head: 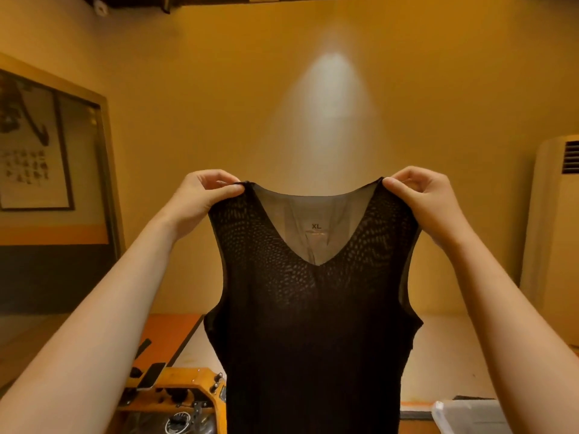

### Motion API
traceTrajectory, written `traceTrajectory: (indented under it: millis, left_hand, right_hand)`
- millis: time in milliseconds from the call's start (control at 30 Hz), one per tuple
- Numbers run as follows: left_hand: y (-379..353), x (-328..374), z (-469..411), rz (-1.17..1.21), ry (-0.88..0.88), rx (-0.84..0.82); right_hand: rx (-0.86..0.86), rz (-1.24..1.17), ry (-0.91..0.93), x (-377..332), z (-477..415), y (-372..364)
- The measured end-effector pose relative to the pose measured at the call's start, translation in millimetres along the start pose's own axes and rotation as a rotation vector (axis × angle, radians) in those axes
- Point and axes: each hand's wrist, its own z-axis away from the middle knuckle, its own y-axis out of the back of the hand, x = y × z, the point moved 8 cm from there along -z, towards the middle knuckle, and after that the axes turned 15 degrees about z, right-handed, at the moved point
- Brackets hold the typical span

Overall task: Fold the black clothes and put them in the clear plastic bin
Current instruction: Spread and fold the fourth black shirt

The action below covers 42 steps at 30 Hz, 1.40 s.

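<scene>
Yellow wall (438,89) w/ a pale cone of light fills the background, right behind the black top (313,324). Top is held up in the air, front & centre, hanging straight down. It's sleeveless, V-neck, open mesh weave, w/ an "XL" tag (316,226) showing inside the neck. Its lower part runs out the bottom of the view.

Left hand (200,198) pinches the top's left shoulder strap btwn thumb & curled fingers. Right hand (423,198) pinches the other strap the same way. Both arms are bare and stretched out.

Below and behind the top is a pale table (454,355). Low to the right of the top, a corner of the clear plastic bin (463,416) sits on the table, apart from the top. Can't tell what's in it.

Low to the left of the top is a yellow machine (188,399) w/ knobs and a dial. Further left of the top, a framed picture (31,151) hangs on the wall. Far right of the top stands a white air-con unit (554,230).
</scene>
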Motion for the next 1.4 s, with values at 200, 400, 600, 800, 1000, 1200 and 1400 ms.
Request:
traceTrajectory:
  millis: [200,400,600,800,1000,1200,1400]
  left_hand:
    - [-4,12,11,0.034,0.039,-0.179]
    - [-3,8,14,0.012,0.062,-0.231]
    - [2,-62,9,-0.103,0.268,-0.2]
    - [4,-218,37,-0.354,0.491,-0.187]
    - [0,-337,100,-0.378,0.605,-0.059]
    - [-3,-398,150,-0.385,0.677,-0.035]
    - [0,-422,178,-0.335,0.746,-0.04]
  right_hand:
    - [-0.086,-0.088,0.049,-20,3,10]
    - [-0.17,-0.105,0.055,-28,9,12]
    - [-0.398,-0.04,-0.16,27,19,-40]
    - [-0.617,0.094,-0.472,157,91,-141]
    - [-0.526,0.088,-0.67,244,184,-203]
    - [-0.556,0.101,-0.777,294,248,-234]
    - [-0.584,0.112,-0.762,315,275,-242]
